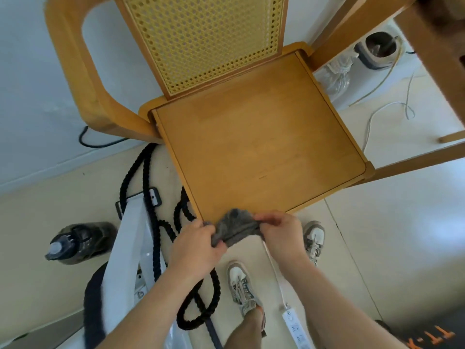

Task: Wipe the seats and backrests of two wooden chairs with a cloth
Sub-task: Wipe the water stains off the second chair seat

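we hold the cloth [235, 229], a grey, fuzzy, bunched rag, stretched between both hands over the near edge of the seat [259, 147]. our left hand [196, 244] curls round one end and our right hand [281, 231] pinches the other. the seat is smooth, flat, honey-coloured wood with rounded corners; the backrest [201, 39] is yellow woven cane in a wooden frame. on the pale tiled floor [390, 235] a thick black braided rope [151, 222] coils beside the seat's left edge, a dark bottle [75, 241] lies further left, and a white power strip [295, 326] sits by our shoes [242, 283].
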A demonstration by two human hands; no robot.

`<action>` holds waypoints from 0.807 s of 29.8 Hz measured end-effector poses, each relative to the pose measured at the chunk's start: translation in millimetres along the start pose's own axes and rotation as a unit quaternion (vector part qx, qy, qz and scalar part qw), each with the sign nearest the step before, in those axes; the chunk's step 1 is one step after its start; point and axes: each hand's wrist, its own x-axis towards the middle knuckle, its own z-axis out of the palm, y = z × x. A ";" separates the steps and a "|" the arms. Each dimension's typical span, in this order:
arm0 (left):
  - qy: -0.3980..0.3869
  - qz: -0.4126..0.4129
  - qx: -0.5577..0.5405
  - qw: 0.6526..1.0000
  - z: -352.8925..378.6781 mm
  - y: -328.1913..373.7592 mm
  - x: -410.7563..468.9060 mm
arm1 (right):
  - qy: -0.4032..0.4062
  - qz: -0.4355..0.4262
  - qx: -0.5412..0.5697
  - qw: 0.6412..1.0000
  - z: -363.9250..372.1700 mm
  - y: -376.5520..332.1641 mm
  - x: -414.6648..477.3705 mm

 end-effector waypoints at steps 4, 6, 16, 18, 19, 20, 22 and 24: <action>0.013 -0.075 -0.402 0.913 -33.0 48.6 -4.4 | -0.031 0.076 0.240 0.967 -63.0 -26.2 -13.2; 0.006 -0.107 -0.532 0.840 -41.0 73.2 -5.2 | -0.082 0.082 0.278 0.954 -96.1 -27.8 -20.3; -0.081 0.038 -0.624 0.776 -23.8 240.4 -4.2 | -0.049 -0.052 -0.091 0.993 -287.2 1.5 -20.9; -0.118 0.087 -0.530 0.835 10.2 331.1 -13.5 | -0.018 -0.039 -0.128 0.991 -368.2 29.1 -22.9; -0.125 0.103 -0.490 0.856 25.2 357.8 -17.6 | -0.014 -0.031 -0.150 0.988 -390.6 39.9 -20.8; -0.132 0.114 -0.461 0.870 40.0 382.6 -20.4 | 0.000 -0.024 -0.164 0.986 -411.3 47.4 -19.7; -0.136 0.119 -0.417 0.891 69.6 437.1 -24.3 | 0.033 -0.029 -0.149 0.988 -460.4 61.3 -20.5; -0.143 0.109 -0.395 0.901 88.9 483.6 -30.5 | 0.025 -0.041 -0.140 0.989 -501.0 72.5 -20.1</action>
